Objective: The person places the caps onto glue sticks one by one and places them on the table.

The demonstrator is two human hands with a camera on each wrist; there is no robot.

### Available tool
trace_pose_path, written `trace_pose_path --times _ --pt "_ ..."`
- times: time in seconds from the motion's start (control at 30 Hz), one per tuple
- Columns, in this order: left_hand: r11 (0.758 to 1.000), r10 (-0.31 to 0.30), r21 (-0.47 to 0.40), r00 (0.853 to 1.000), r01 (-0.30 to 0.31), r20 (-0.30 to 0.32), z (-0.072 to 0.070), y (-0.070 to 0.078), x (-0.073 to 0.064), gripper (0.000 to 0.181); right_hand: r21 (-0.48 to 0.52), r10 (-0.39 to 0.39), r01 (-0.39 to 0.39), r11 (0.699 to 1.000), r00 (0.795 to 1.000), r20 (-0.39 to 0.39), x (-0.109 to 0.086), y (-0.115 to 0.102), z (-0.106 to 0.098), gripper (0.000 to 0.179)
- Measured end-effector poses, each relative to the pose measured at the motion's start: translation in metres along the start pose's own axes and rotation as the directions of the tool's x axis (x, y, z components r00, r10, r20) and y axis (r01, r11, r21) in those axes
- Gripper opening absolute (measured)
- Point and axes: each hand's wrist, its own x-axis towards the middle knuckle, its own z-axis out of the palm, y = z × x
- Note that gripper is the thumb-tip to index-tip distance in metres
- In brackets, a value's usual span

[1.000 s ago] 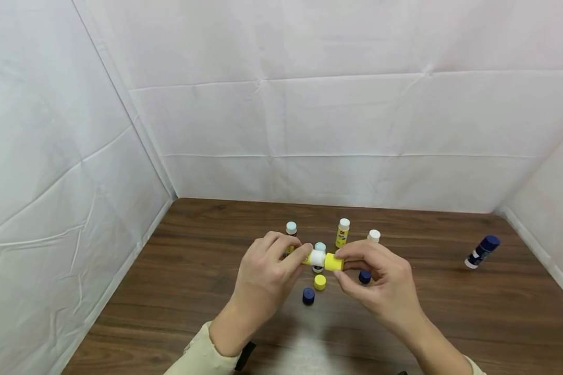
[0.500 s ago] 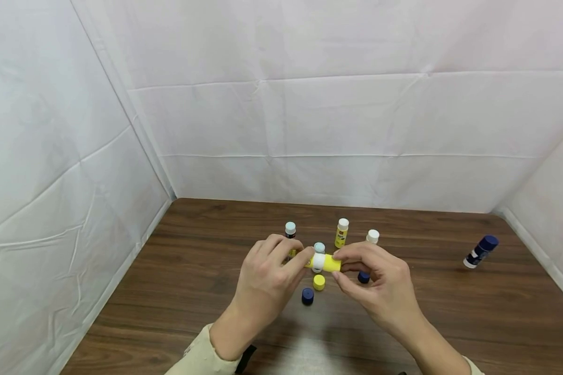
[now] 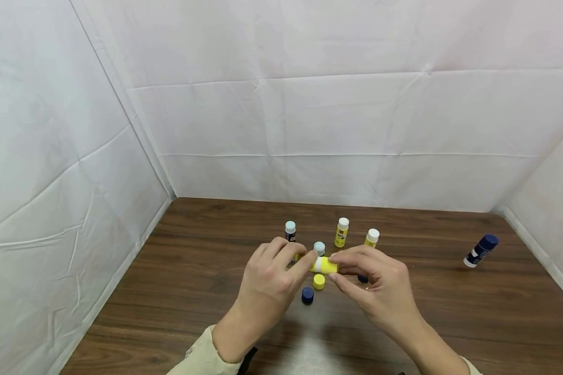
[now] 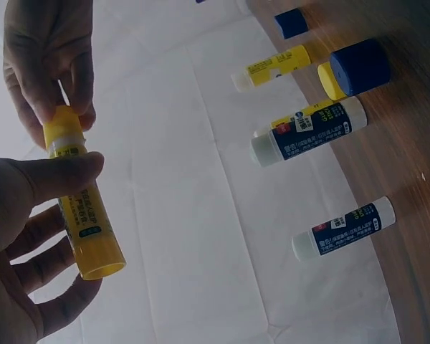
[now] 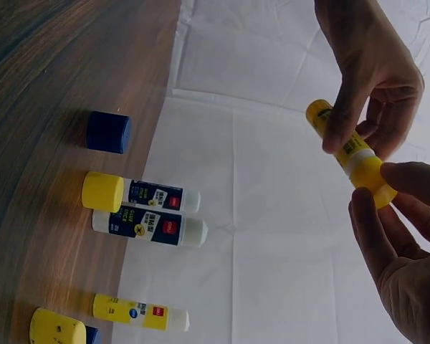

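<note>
My left hand [image 3: 269, 276] grips the body of a yellow glue stick [image 4: 94, 226], thumb on one side and fingers on the other. At the stick's other end my right hand [image 3: 382, 276] pinches a yellow cap [image 3: 327, 265] between thumb and fingers. The cap sits over the stick's end, and a narrow white band shows beside it. Both hands are raised above the table, the stick lying nearly level between them in the head view. Below them stand a loose yellow cap [image 3: 319, 282] and a navy cap [image 3: 307, 296].
Uncapped glue sticks stand behind the hands: navy ones [image 3: 290, 229] [image 4: 312, 135] and yellow ones [image 3: 341, 233] [image 3: 372, 238]. Another navy cap [image 3: 363, 278] is partly hidden by the right hand. A navy-capped glue stick [image 3: 481, 250] stands far right. White cloth [image 3: 281, 114] surrounds the wooden table [image 3: 206, 250].
The yellow cap in my right hand has moved left onto the glue stick, narrowing the white part that showed between cap and body. The things on the table have stayed put.
</note>
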Motion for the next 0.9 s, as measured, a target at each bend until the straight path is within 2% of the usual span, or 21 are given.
trace_pose_path --times 0.17,0.5,0.67,0.73,0.9 --pt "1.0 0.005 -0.01 1.0 -0.005 0.01 0.0002 0.0005 0.0 0.017 -0.048 0.004 -0.006 0.999 1.0 -0.027 -0.0008 -0.001 0.0001 0.037" --pt "1.0 0.028 -0.014 1.0 -0.027 0.007 0.0017 0.0019 -0.001 0.015 -0.025 0.021 -0.022 0.999 0.998 -0.056 -0.0027 -0.0011 0.0045 0.032" --pt "0.999 0.036 -0.021 0.999 -0.036 -0.001 0.0037 0.0017 -0.0012 0.015 -0.026 0.054 -0.055 0.998 0.997 -0.053 -0.0039 -0.001 0.0063 0.028" --pt "0.999 0.033 -0.026 0.999 -0.033 0.001 0.0046 0.0019 -0.0019 0.015 -0.031 0.075 -0.076 0.997 0.996 -0.049 -0.0048 -0.001 0.0068 0.026" --pt "0.999 0.021 -0.027 1.0 -0.021 0.021 0.0065 0.0029 -0.0049 0.014 -0.048 0.071 -0.074 0.996 0.996 -0.051 -0.0058 -0.0005 0.0094 0.026"
